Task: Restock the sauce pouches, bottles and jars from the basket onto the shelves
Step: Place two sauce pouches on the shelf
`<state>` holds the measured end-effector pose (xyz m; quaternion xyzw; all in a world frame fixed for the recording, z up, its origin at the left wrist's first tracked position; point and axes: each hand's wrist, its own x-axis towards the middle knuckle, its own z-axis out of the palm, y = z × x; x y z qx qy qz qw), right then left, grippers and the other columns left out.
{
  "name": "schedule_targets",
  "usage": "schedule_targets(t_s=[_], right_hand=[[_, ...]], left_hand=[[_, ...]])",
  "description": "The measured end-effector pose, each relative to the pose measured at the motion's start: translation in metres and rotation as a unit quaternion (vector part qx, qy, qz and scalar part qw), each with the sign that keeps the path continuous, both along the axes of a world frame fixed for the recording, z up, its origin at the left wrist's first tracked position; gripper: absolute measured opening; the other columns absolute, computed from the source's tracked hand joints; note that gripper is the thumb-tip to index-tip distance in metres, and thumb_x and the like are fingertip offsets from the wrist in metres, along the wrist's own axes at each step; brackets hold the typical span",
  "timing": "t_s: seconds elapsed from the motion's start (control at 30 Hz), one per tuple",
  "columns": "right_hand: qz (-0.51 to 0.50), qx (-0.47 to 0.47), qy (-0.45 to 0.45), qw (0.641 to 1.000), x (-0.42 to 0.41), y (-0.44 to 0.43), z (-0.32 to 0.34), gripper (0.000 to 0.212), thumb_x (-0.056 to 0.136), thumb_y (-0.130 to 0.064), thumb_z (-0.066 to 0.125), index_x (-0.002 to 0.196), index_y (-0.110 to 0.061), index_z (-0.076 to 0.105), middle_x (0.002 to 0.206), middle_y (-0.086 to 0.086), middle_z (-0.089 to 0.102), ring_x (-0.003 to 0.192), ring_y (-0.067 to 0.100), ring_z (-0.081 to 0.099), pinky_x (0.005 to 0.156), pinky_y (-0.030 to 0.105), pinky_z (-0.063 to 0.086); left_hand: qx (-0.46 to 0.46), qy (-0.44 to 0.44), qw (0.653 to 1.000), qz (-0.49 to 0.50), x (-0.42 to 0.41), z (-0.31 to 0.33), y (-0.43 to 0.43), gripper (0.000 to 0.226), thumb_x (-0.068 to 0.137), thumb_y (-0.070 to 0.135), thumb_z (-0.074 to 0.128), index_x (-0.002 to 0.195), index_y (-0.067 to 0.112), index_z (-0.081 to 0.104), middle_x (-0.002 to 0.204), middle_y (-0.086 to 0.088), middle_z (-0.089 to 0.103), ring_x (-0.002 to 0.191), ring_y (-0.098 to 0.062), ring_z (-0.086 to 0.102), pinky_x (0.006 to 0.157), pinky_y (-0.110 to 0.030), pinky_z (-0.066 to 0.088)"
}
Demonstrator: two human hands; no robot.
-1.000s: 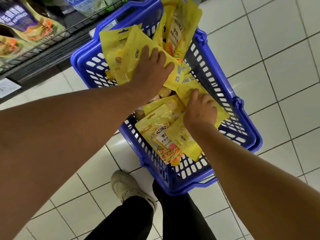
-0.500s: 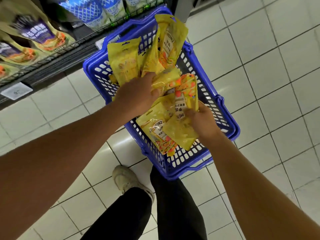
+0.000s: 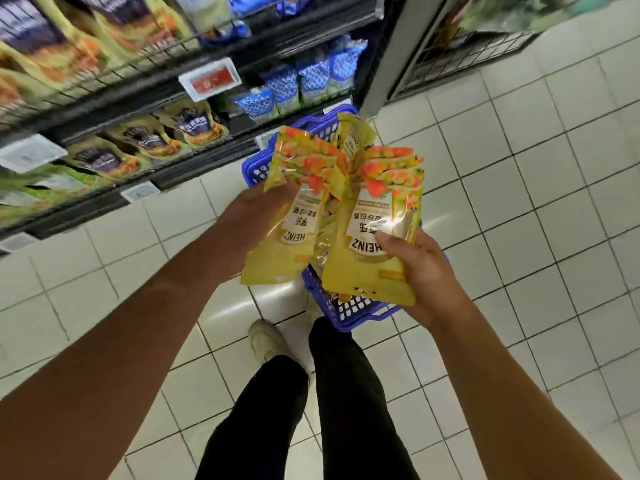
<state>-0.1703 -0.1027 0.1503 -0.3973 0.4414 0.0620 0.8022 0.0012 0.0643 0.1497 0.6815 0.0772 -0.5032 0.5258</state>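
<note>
— What takes up most of the view?
— A white tiled floor (image 3: 519,168). Along its far left side run black wire shelves (image 3: 194,166), loaded with olive-and-purple pouches (image 3: 194,126) and blue-and-white patterned packs (image 3: 311,81).

— And the basket?
— The blue plastic basket (image 3: 356,311) stands on the floor just beside the shelves, in front of the person's black trousers (image 3: 346,393) and white shoe (image 3: 266,341). It is mostly hidden by what the hands hold. One yellow pouch (image 3: 355,136) sticks up at its far end, and more yellow shows inside.

— Where are the pouches being handled?
— Two yellow foil Heinz sauce pouches are held above the basket, side by side and nearly touching, their print upside down to the camera. The left-hand pouch (image 3: 294,216) tilts leftwards. The right-hand pouch (image 3: 374,230) sits a little lower and nearer.

— How are they held?
— The left hand (image 3: 249,220) grips its pouch at the left edge, its fingers hidden behind the foil. The right hand (image 3: 422,271) holds the other by its lower right side, fingers curled behind and the thumb (image 3: 389,242) pressed on the front label.

— Anything smaller?
— A red-and-white price tag (image 3: 209,79) on a shelf edge, blurred.
</note>
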Motion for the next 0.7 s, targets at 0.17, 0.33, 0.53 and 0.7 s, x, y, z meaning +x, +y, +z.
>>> schedule_targets(t_s=[0.17, 0.33, 0.53, 0.7], right_hand=[[0.022, 0.011, -0.043, 0.999, 0.010, 0.009, 0.098, 0.044, 0.083, -0.016, 0.066, 0.127, -0.010, 0.065, 0.119, 0.018, 0.072, 0.107, 0.036, 0.070, 0.077, 0.043, 0.060], [0.062, 0.025, -0.094, 0.993, 0.028, 0.026, 0.185, 0.032, 0.077, -0.014, 0.069, 0.108, -0.015, 0.076, 0.112, 0.016, 0.074, 0.099, 0.034, 0.074, 0.072, 0.040, 0.060], [0.125, 0.046, -0.149, 0.980, 0.048, 0.059, 0.267, 0.053, 0.072, -0.008, 0.065, 0.125, -0.003, 0.063, 0.111, 0.021, 0.073, 0.094, 0.035, 0.074, 0.069, 0.043, 0.060], [0.188, 0.045, -0.168, 0.967, 0.053, 0.102, 0.311, 0.034, 0.066, -0.008, 0.069, 0.097, -0.014, 0.080, 0.099, 0.017, 0.077, 0.085, 0.032, 0.076, 0.061, 0.042, 0.060]], left_hand=[[-0.033, 0.030, 0.994, 0.103, -0.008, 0.093, 0.019, 0.034, 0.097, 0.041, 0.056, 0.073, 0.037, 0.080, 0.084, -0.001, 0.078, 0.072, -0.020, 0.076, 0.049, -0.028, 0.056], [-0.092, 0.064, 0.976, 0.188, -0.013, 0.177, 0.043, 0.034, 0.094, 0.044, 0.059, 0.081, 0.022, 0.082, 0.093, -0.013, 0.077, 0.079, -0.031, 0.076, 0.054, -0.038, 0.058], [-0.171, 0.035, 0.955, 0.239, -0.027, 0.250, 0.089, 0.028, 0.089, 0.041, 0.066, 0.106, 0.021, 0.076, 0.112, -0.015, 0.073, 0.098, -0.035, 0.072, 0.072, -0.046, 0.059], [-0.204, -0.036, 0.938, 0.279, -0.052, 0.296, 0.146, 0.040, 0.078, 0.033, 0.071, 0.115, 0.017, 0.069, 0.113, -0.016, 0.073, 0.099, -0.036, 0.071, 0.078, -0.049, 0.059]])
